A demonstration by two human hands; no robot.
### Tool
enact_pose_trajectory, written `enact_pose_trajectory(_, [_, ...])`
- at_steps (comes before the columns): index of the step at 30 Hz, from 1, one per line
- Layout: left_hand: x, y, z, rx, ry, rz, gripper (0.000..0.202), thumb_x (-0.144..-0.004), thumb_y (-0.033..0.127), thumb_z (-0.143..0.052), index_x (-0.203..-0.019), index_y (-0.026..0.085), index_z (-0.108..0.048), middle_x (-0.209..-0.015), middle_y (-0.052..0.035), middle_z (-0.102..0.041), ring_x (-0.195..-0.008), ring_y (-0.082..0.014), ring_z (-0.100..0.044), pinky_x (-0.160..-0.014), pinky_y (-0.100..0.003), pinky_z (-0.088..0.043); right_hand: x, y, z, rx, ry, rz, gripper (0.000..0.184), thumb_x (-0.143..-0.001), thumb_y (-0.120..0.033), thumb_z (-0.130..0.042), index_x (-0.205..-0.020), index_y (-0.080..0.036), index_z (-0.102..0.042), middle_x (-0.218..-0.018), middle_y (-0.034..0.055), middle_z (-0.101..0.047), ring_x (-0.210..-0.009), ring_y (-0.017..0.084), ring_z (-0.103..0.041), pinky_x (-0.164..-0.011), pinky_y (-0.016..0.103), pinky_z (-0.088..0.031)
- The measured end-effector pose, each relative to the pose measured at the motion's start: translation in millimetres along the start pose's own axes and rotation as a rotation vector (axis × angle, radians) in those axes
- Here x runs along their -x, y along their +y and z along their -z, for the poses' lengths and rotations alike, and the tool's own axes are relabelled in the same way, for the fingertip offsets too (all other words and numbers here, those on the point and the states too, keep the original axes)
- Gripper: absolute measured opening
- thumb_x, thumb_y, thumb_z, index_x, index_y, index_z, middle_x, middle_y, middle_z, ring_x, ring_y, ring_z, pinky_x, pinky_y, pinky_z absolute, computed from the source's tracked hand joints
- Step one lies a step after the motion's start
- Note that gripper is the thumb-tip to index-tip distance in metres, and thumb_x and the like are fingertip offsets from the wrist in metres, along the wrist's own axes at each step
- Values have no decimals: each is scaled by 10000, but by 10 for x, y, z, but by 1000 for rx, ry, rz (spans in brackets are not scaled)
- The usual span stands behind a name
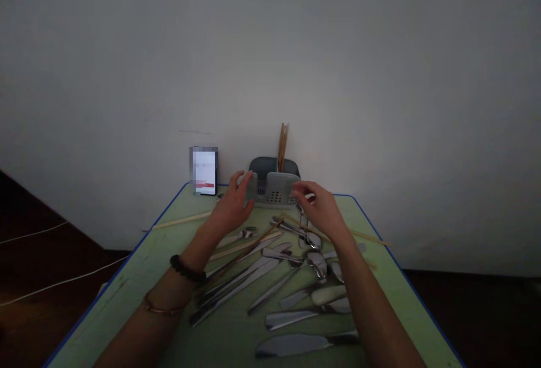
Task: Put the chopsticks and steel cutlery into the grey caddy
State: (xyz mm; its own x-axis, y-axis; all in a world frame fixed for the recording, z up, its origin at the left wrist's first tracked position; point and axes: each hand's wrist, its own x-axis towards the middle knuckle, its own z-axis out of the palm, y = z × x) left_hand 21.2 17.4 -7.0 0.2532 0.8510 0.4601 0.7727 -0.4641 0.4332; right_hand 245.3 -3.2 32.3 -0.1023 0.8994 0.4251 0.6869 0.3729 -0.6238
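Note:
A grey cutlery holder (pixel 282 189) with a perforated front stands against the wall at the table's far edge. Several wooden chopsticks (pixel 282 148) rise upright from its back part. At the holder's left end is my left hand (pixel 232 207), thumb and fingers apart, with nothing seen in it; whether it touches the holder is unclear. My right hand (pixel 318 205) is at the right end, its fingertips pinched together by the front panel. What they hold, if anything, is hidden. Below and between my hands lie loose knives (pixel 293 345), spoons (pixel 316 265), forks (pixel 248 233) and more chopsticks.
A phone (pixel 205 172) with a lit screen leans upright at the back left. The pale green table (pixel 105 311) has a blue edge and narrows toward the wall. Single chopsticks lie near both side edges, one overhanging on the right. White cables (pixel 63 289) run at the left.

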Motion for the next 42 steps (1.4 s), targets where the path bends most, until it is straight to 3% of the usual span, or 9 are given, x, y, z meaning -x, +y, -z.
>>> enact_pose_trajectory(3, [10,146,153,-12,-121,-52,500,-850,247,-465,-1326,119,-386,-1292,-157,-497,-1207,-245,-473,-1014,-415,-400,134,-73,86,-63,-276,30,259,-863,-318,-510,-1009,-165,-659,-931,61,-699,-792,152,-632,-703,259,-484])
enact_pose_trajectory(5, [38,247,227,-39,-316,-54,347,-868,285,-436,-1159,126,-540,-1157,-133,-604,-1064,-229,-569,-942,-375,-445,150,-108,149,-32,-463,36,280,-868,-342,-505,-1025,-170,-661,-919,58,-702,-776,154,-632,-695,259,-476])
enact_pose_trajectory(8, [98,339,250,-169,-623,-11,298,-853,328,-444,-981,138,-635,-982,-122,-678,-900,-228,-629,-797,-331,-482,152,-111,182,62,-691,8,334,-875,-365,-495,-1112,-184,-645,-943,66,-706,-791,168,-632,-681,257,-461])
enact_pose_trajectory(13, [146,366,157,-355,-859,87,290,-802,323,-472,-863,136,-685,-896,-155,-701,-809,-272,-659,-670,-338,-484,174,-55,73,288,-831,-45,349,-853,-314,-515,-1169,-222,-632,-1000,77,-707,-851,201,-639,-694,254,-442])
enact_pose_trajectory(19, [175,432,62,-347,-874,89,243,-754,261,-535,-886,132,-693,-904,-176,-703,-817,-315,-671,-662,-375,-495,165,-49,8,270,-835,-43,333,-869,-315,-508,-1175,-260,-626,-1005,49,-712,-887,189,-642,-724,231,-442])
enact_pose_trajectory(25, [198,415,14,-368,-864,2,274,-788,225,-454,-868,100,-684,-903,-213,-693,-822,-323,-666,-663,-386,-485,147,75,146,287,-796,-155,340,-875,-320,-510,-1165,-185,-625,-1002,86,-711,-825,183,-655,-687,235,-460])
enact_pose_trajectory(35, [66,369,293,-33,-814,26,266,-890,308,-344,-945,163,-559,-757,-58,-706,-711,-190,-623,-641,-282,-419,173,253,578,326,-629,-264,340,-879,-299,-516,-1180,-171,-609,-1041,86,-703,-893,182,-658,-782,256,-484])
enact_pose_trajectory(38, [52,353,326,8,-779,7,249,-886,322,-349,-940,170,-538,-767,-46,-703,-702,-180,-617,-632,-273,-414,164,242,553,339,-640,-273,334,-880,-294,-514,-1181,-181,-608,-1041,81,-705,-881,182,-660,-764,255,-484])
enact_pose_trajectory(42, [52,304,287,42,-771,-13,215,-851,299,-392,-969,173,-519,-803,-41,-702,-710,-177,-622,-620,-264,-418,155,268,352,475,-670,-330,287,-848,-243,-548,-1112,-188,-646,-1058,89,-700,-921,189,-657,-749,243,-473])
